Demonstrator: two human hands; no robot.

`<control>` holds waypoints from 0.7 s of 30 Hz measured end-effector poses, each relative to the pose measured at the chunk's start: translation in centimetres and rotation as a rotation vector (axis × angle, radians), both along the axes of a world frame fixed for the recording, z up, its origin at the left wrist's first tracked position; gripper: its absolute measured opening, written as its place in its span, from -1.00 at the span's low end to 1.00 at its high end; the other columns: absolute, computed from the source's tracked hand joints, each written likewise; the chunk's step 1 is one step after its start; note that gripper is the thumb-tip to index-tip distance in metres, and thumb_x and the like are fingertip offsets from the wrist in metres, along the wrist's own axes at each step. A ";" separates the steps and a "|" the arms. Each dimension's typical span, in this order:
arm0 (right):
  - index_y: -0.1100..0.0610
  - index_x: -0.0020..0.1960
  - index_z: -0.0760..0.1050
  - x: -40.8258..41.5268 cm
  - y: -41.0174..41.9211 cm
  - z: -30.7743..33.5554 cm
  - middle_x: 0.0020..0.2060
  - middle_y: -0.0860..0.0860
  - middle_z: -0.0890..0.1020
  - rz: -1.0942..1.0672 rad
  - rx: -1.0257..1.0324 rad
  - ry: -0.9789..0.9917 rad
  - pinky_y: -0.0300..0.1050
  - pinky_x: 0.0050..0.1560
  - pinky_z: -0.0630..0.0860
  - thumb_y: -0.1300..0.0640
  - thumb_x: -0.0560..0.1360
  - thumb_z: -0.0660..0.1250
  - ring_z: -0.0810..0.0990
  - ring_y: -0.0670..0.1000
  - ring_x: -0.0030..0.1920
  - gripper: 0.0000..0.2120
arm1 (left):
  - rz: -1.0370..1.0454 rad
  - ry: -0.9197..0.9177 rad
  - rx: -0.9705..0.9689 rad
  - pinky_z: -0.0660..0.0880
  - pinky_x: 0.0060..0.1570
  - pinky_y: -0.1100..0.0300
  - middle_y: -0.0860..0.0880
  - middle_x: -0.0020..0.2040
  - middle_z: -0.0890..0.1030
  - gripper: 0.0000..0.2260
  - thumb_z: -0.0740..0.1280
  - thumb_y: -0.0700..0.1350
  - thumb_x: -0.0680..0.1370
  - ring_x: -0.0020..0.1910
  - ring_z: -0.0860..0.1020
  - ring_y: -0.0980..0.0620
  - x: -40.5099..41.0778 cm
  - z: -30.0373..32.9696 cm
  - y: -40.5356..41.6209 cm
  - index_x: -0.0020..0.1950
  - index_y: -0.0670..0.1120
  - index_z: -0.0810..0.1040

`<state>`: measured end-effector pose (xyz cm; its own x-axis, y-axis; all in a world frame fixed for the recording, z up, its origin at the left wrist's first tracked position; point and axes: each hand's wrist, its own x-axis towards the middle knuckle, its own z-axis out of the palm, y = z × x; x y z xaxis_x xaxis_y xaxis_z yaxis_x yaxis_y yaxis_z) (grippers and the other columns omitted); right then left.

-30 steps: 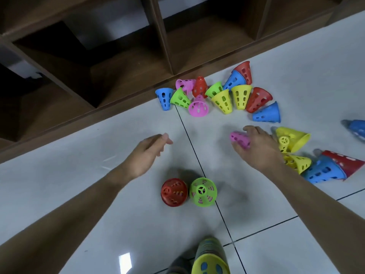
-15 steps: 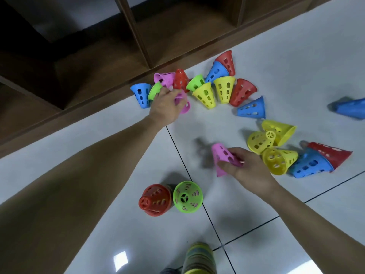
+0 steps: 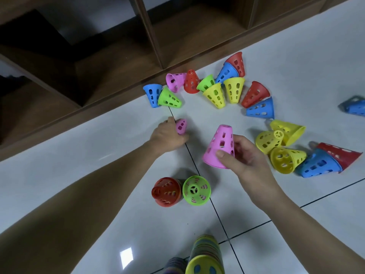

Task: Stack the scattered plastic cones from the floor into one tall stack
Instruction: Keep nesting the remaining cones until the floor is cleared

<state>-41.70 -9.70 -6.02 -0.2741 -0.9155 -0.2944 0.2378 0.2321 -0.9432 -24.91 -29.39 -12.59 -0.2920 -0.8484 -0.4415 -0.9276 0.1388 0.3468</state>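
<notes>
The right hand [image 3: 245,155] held 1 pink cone [image 3: 220,147] above the floor [image 3: 98,165], fingers curled round its wall, narrow end tilted away. The left hand [image 3: 167,136] gripped a second pink cone [image 3: 181,125] low over the floor. Loose cones lay along the wooden shelf unit [image 3: 118,66]. A multicoloured stack [image 3: 205,256] stood at the near edge.

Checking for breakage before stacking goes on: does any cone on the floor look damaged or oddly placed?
No damage shows. Most plastic cones lie tipped on the white tiled floor. A blue plastic cone lies apart at the right edge, far from the multicoloured cone stack.
</notes>
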 end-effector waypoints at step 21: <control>-0.08 0.28 0.41 5.1 3.8 -4.6 0.15 -0.16 0.59 0.493 -0.047 0.660 -0.06 0.15 0.55 -0.09 0.34 0.58 0.57 -0.10 0.14 -0.41 | 0.296 0.656 -0.030 0.43 0.09 0.38 0.25 0.15 0.54 -0.51 0.40 0.06 0.54 0.12 0.52 0.18 11.2 7.5 19.5 0.42 0.04 0.36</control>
<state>-36.59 -5.94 -10.61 0.0596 -0.9833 -0.1719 -0.4874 0.1216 -0.8647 -13.70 -9.89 -5.08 -0.2448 -0.9420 -0.2296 -0.5300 -0.0683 0.8452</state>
